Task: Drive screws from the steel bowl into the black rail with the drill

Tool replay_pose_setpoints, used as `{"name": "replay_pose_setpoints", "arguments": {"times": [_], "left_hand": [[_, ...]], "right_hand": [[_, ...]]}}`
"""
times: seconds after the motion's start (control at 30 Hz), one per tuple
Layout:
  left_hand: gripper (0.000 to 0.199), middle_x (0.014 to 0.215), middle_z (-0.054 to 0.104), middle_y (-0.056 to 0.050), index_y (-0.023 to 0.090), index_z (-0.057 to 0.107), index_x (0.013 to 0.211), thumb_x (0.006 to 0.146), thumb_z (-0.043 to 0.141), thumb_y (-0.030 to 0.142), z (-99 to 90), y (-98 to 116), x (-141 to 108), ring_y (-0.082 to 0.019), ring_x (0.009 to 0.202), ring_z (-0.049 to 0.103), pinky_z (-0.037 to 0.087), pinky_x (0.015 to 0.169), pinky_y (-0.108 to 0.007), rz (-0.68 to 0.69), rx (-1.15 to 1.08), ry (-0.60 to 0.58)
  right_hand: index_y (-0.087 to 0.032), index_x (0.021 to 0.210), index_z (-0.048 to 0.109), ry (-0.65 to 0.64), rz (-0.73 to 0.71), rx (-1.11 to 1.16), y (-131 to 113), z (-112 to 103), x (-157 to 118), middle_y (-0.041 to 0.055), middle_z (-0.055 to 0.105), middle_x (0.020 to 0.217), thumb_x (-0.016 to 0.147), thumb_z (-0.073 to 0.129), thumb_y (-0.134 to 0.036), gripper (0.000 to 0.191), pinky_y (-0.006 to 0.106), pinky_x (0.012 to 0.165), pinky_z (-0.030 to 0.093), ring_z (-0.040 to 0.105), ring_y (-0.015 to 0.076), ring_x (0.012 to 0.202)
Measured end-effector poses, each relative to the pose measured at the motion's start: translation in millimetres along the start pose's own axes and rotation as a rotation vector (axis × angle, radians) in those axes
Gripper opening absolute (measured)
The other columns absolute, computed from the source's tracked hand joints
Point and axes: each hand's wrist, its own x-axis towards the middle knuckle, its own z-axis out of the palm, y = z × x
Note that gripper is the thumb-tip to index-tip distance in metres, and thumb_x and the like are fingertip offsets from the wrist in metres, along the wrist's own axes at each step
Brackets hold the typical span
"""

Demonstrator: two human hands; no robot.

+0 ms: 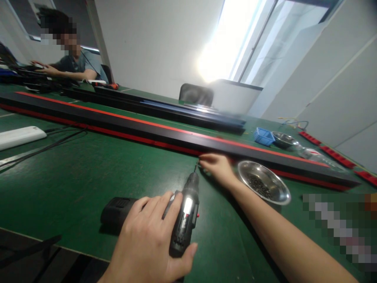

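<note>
My left hand [150, 232] is wrapped round a black cordless drill [187, 212] lying on its side low over the green table, its battery end to the left. The drill's bit points away from me, towards the long black bar with red edges [176, 135]. At the bit's tip, the fingers of my right hand [216, 167] are pinched together, close to the bar's near red edge. Whatever they hold is too small and blurred to make out. Right beside my right wrist stands a shiny metal bowl [279, 188] with many small dark pieces, apparently screws, in it.
Behind the bar lie more long dark bars [165, 108]. A blue plastic basket [264, 136] and another metal bowl [285, 138] stand at the far right. On the left are a white power strip [22, 136] and black cables [55, 143]. Another person [79, 65] sits at the far left.
</note>
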Motion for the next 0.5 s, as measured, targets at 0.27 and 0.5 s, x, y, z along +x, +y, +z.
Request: {"name": "replay_pose_setpoints", "arguments": {"times": [0.27,0.5], "left_hand": [[0.066,0.13,0.069,-0.007,0.022,0.062,0.134,0.075,0.065,0.05,0.0,-0.1,1.4,-0.029,0.113,0.063,0.037,0.1,-0.047,0.001,-0.007,0.002],[0.065,0.129,0.07,-0.007,0.022,0.063,0.133,0.074,0.065,0.049,-0.7,-0.1,2.9,-0.03,0.11,0.064,0.038,0.098,-0.046,0.016,-0.001,0.025]], "right_hand": [[-0.016,0.109,0.079,-0.044,-0.019,0.007,0.6,-0.3,-0.9,0.0127,0.078,0.112,0.08,0.076,-0.024,0.03,0.038,0.085,0.061,0.075,0.025,0.097],[-0.016,0.109,0.079,-0.056,-0.037,0.023,0.0,0.5,-1.3,0.0127,0.079,0.108,0.08,0.073,-0.021,0.03,0.038,0.084,0.061,0.076,0.0236,0.093]]}}
